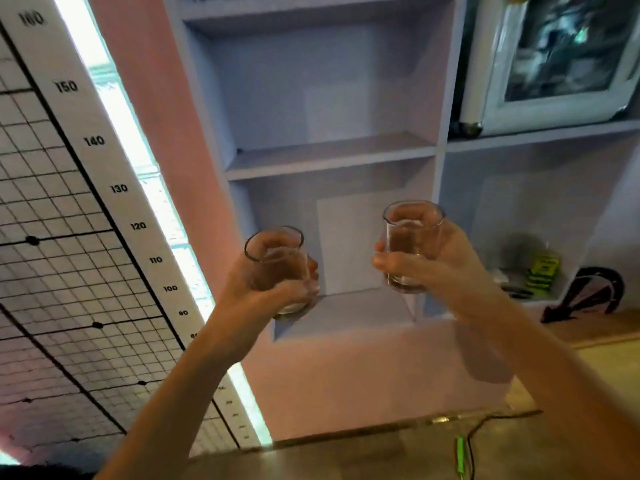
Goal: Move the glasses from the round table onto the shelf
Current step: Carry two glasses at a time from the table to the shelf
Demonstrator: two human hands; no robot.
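Left fingers [304, 271]: wrapping round the lower body of the left glass [277, 268], thumb side toward the camera, closed firmly on it.
Right fingers [384, 263]: curling round the far side of the right glass [412, 245], thumb pressing the near wall, closed on it too.
Left hand [256, 285]: holding its glass slightly tilted, rim leaning left and toward the camera.
Right hand [446, 265]: holding its glass close to upright, a little higher than the other.
Glasses: hanging in the air in front of the shelf [332, 154], well clear of each other, neither touching a board yet; round table not showing here.
Material: clear, thin-walled glass, smooth, cylindrical with a slightly flared rim and a thicker base; seeming empty, though motion blur is making that hard to confirm.
Handling: probably light and rigid, but slippery and brittle; gripping around the mid-to-lower wall, as now, looking safer than pinching the rim; setting down base-first and gently likely mattering most.
Shelf unit: painted pale lilac, flat matte boards, square open compartments; lower compartment [349, 310] lying straight behind the hands and bare.
Surroundings: pink wall [166, 140] alongside, gridded height chart [117, 188] with printed numbers at left, framed picture [561, 57] standing on an upper right board.
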